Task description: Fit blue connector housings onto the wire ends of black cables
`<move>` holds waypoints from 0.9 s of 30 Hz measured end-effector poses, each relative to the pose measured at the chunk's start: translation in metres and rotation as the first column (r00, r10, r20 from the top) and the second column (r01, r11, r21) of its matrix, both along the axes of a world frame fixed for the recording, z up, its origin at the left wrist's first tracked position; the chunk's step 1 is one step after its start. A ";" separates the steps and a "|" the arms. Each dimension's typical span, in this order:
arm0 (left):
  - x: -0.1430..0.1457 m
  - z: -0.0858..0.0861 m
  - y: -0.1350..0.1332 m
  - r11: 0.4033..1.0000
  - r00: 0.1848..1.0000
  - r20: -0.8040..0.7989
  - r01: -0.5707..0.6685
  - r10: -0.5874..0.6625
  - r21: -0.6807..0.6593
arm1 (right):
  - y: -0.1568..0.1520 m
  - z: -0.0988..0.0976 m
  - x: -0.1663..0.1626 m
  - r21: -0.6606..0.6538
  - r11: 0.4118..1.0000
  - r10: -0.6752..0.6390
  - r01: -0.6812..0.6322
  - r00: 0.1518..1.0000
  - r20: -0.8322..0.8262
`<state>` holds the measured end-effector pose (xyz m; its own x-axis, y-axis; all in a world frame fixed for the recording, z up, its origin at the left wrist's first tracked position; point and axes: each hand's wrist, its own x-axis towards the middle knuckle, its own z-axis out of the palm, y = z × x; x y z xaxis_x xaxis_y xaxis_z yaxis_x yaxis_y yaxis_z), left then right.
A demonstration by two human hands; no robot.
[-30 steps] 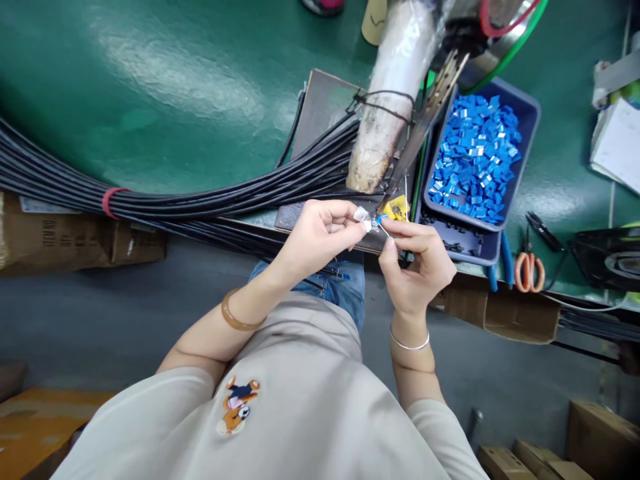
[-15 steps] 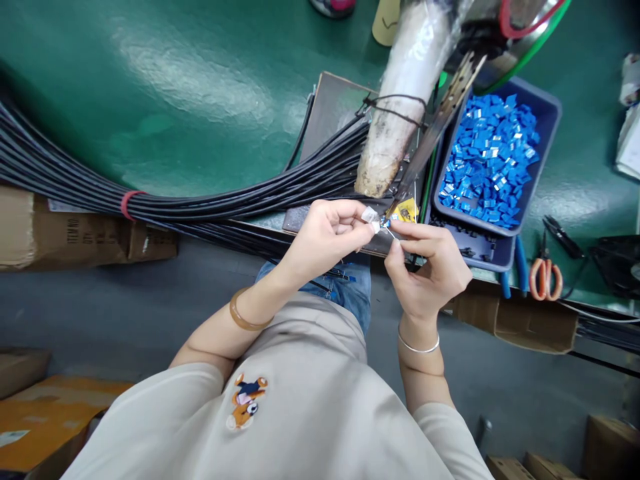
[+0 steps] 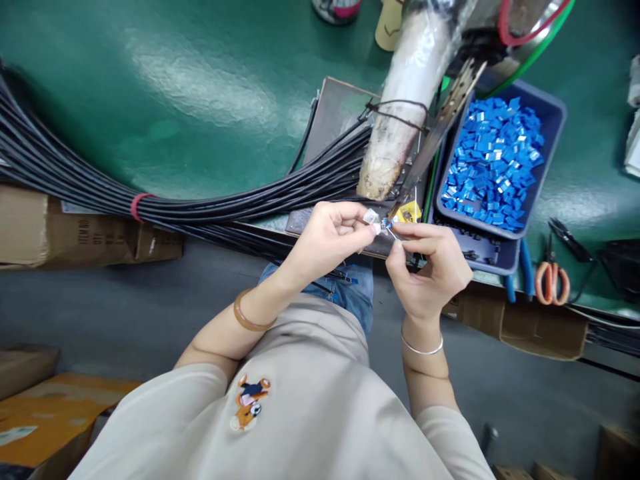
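My left hand [image 3: 327, 237] is closed in a pinch, its thumb and forefinger tips wrapped in white. Between them sits a small blue connector [image 3: 385, 224], mostly hidden by the fingers. My right hand [image 3: 430, 267] pinches a thin silvery wire [image 3: 393, 234], probably solder, whose end reaches the connector. From above, a soldering iron [image 3: 435, 137] with a perforated metal barrel slants down, its tip at or very near the connector. Behind my left hand, a bundle of black cables [image 3: 225, 205] ends over a dark board [image 3: 333, 120].
A grey-blue bin [image 3: 553, 143] of blue connector parts stands right, over another tray [image 3: 507, 260] with small black parts. Orange-handled scissors [image 3: 551, 283] and blue-handled pliers [image 3: 526, 267] lie beside it. A plastic-wrapped tube [image 3: 400, 113] hangs above my hands. Cardboard boxes [image 3: 90, 233] stand left.
The whole view has shifted slightly, with the bench things a little lower and to the right. Both hands keep their pinches at the iron's tip with almost no other movement.
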<state>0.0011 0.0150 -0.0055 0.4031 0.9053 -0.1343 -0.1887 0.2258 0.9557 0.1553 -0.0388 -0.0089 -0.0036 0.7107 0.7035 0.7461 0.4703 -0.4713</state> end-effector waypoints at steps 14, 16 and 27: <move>-0.002 -0.003 0.000 0.998 0.998 -0.016 0.056 -0.057 -0.009 | -0.004 0.001 0.002 -0.019 1.000 0.014 -0.013 1.000 0.026; -0.002 -0.003 -0.001 0.999 0.999 0.004 0.050 -0.050 -0.020 | -0.006 0.001 0.001 -0.038 0.999 0.004 -0.005 1.000 -0.021; -0.002 -0.002 -0.008 0.996 0.992 0.102 0.082 -0.079 -0.032 | -0.015 0.003 -0.004 -0.129 0.991 0.009 -0.026 0.991 -0.133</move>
